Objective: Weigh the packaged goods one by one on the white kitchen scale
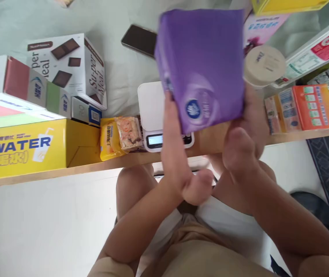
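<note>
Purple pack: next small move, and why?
I'd probably ease the purple pack down and a little left onto the white scale. The left hand and right hand hold it from opposite sides, it hides part of the scale in this view, and the scale's display looks lit.

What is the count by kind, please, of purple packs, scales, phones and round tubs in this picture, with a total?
Purple pack: 1
Scale: 1
Phone: 1
Round tub: 1
Total: 4
</note>
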`<move>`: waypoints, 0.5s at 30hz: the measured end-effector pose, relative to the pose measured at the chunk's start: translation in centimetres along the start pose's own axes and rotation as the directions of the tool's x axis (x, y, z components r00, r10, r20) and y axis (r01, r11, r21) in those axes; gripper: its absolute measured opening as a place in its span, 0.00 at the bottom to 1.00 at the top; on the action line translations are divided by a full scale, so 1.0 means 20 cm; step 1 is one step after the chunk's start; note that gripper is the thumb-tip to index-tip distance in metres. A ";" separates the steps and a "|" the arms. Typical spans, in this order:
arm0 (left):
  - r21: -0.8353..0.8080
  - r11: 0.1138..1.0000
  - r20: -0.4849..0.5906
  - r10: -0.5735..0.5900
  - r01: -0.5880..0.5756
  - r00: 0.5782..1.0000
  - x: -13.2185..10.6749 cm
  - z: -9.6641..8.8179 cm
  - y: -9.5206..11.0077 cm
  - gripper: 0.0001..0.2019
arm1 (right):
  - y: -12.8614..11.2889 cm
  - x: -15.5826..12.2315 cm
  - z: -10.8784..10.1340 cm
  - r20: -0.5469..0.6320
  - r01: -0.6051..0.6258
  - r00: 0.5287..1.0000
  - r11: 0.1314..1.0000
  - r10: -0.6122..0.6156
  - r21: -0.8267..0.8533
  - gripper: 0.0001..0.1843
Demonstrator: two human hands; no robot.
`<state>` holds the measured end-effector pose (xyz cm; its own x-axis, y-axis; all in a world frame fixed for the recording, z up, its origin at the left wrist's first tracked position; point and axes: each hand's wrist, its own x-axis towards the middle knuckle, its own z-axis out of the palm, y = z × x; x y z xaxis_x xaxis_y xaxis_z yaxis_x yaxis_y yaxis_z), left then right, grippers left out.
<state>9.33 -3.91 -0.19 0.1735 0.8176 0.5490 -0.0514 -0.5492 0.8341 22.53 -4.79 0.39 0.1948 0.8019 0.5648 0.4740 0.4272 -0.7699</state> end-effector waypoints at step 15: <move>0.289 0.956 -0.631 0.230 -0.050 0.741 0.05 -0.30 0.00 0.16 | 0.16 -0.01 0.18 -0.143 -0.129 0.983 0.990 0.119 -0.061 0.31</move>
<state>3.50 -2.14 0.67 -0.5040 0.5886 0.6321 0.2263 -0.6163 0.7543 20.95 -2.02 -3.17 0.3705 0.7790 0.5058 0.4961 0.2944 -0.8168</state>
